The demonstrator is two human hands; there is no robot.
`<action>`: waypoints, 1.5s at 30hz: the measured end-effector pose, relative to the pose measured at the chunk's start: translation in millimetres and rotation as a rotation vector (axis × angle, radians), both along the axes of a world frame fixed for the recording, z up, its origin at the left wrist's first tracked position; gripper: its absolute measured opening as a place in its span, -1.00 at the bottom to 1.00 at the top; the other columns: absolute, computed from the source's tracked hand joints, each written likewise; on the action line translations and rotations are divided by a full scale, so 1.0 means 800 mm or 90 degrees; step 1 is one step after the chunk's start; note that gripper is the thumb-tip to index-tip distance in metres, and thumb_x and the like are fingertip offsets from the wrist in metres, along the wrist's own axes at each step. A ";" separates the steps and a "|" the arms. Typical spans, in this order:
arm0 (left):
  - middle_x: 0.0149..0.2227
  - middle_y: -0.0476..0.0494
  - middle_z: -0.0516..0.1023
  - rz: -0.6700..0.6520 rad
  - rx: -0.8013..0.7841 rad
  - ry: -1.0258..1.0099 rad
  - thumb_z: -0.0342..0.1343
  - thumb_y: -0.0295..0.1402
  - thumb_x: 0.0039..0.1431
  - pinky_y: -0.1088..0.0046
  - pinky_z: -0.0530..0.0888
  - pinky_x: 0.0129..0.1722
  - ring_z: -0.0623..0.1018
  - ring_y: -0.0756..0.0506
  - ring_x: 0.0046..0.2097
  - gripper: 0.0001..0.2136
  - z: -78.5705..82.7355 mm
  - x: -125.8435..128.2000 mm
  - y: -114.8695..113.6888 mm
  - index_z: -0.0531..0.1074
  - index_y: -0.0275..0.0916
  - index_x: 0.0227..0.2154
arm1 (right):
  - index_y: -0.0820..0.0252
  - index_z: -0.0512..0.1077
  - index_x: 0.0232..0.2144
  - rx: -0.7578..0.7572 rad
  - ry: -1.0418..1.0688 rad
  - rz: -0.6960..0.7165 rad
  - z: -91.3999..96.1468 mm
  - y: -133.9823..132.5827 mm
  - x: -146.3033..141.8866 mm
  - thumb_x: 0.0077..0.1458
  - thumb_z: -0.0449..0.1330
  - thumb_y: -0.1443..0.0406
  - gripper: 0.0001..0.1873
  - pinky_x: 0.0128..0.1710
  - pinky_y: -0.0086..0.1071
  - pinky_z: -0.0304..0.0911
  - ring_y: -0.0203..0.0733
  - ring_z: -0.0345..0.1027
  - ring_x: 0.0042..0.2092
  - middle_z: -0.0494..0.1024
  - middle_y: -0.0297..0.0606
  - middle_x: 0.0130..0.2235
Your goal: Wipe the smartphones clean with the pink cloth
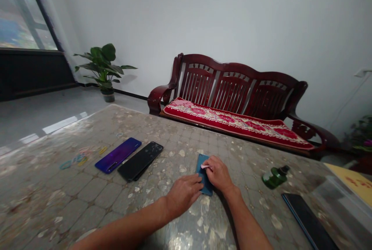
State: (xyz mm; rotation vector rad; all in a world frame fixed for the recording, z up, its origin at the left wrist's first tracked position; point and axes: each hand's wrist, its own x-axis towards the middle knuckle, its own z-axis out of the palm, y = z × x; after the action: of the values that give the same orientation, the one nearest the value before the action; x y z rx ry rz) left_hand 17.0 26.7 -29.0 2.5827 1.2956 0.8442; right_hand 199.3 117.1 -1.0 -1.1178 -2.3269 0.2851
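A blue phone point(207, 189) lies flat on the table between my hands. My left hand point(186, 192) rests at its left edge, fingers stretched out and fingertips touching the phone. Over the phone's upper right part, my right hand point(217, 173) is closed on a small pale pink piece point(205, 166) that looks like folded cloth or tissue. The right fingers hide most of that piece and part of the phone.
To the left lie a purple phone point(118, 155), black phones or cases point(141, 161) and several coloured rubber bands point(78, 159). At right are a green spray bottle point(274, 178), a dark phone point(308, 219) and a clear plastic box point(343, 199). A wooden bench point(232, 91) stands beyond the table.
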 end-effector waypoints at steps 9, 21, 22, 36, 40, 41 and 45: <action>0.03 -0.12 0.58 -0.040 -0.014 -0.009 0.15 -0.41 0.24 0.26 0.43 0.15 0.52 -0.15 0.10 -0.81 0.006 -0.013 0.004 0.50 -0.16 -0.09 | 0.13 0.51 -0.39 0.018 0.021 -0.074 -0.006 0.008 0.016 0.01 0.08 0.50 -0.74 -0.16 -0.38 0.18 -0.17 0.32 -0.21 0.46 -0.25 -0.34; 0.05 -0.18 0.56 -0.016 -0.023 -0.014 0.25 -0.35 0.16 0.14 0.44 0.10 0.52 -0.22 0.08 -0.73 -0.004 -0.019 0.015 0.52 -0.14 -0.06 | 0.12 0.53 -0.38 0.035 0.050 -0.107 -0.013 0.011 0.023 0.07 0.08 0.45 -0.76 -0.20 -0.41 0.19 -0.20 0.34 -0.24 0.45 -0.27 -0.36; 0.06 -0.18 0.56 -0.006 -0.024 -0.013 0.26 -0.34 0.14 0.13 0.45 0.09 0.53 -0.23 0.07 -0.71 -0.005 -0.020 0.015 0.52 -0.14 -0.05 | 0.11 0.53 -0.38 0.023 0.049 -0.107 -0.014 0.012 0.025 0.06 0.08 0.45 -0.76 -0.22 -0.42 0.19 -0.21 0.34 -0.25 0.45 -0.28 -0.37; 0.01 -0.18 0.58 0.009 0.020 0.022 0.21 -0.29 0.19 0.21 0.45 0.07 0.55 -0.18 0.01 -0.75 0.001 -0.016 0.015 0.53 -0.16 -0.07 | 0.14 0.52 -0.44 -0.001 0.048 -0.073 -0.010 0.000 0.020 0.00 0.08 0.47 -0.77 -0.32 -0.45 0.15 -0.28 0.32 -0.35 0.41 -0.33 -0.41; 0.01 -0.18 0.58 0.006 0.018 0.043 0.23 -0.29 0.18 0.20 0.45 0.06 0.56 -0.20 0.01 -0.74 0.009 -0.016 0.013 0.53 -0.16 -0.06 | 0.13 0.53 -0.43 -0.004 0.044 -0.090 -0.011 0.002 0.019 0.04 0.09 0.44 -0.78 -0.31 -0.46 0.16 -0.28 0.32 -0.35 0.43 -0.33 -0.40; 0.01 -0.18 0.58 0.003 0.016 0.047 0.24 -0.30 0.17 0.20 0.45 0.05 0.56 -0.21 0.00 -0.73 0.011 -0.016 0.013 0.52 -0.17 -0.06 | 0.13 0.54 -0.42 -0.007 0.034 -0.092 -0.009 0.002 0.019 0.05 0.10 0.44 -0.78 -0.31 -0.45 0.16 -0.28 0.32 -0.35 0.43 -0.33 -0.40; 0.00 -0.18 0.59 -0.002 0.011 0.051 0.23 -0.30 0.18 0.18 0.45 0.06 0.56 -0.22 0.00 -0.73 0.015 -0.016 0.013 0.52 -0.18 -0.05 | 0.11 0.55 -0.40 -0.020 -0.027 -0.102 0.001 0.001 0.019 0.09 0.11 0.43 -0.77 -0.28 -0.44 0.16 -0.25 0.34 -0.29 0.45 -0.32 -0.38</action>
State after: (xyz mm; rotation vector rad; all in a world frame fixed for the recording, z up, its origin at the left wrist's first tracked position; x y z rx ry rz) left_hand 4.3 37.1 -17.3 2.6576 1.3102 0.7625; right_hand 214.2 117.5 -0.3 -1.3281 -2.2599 0.2413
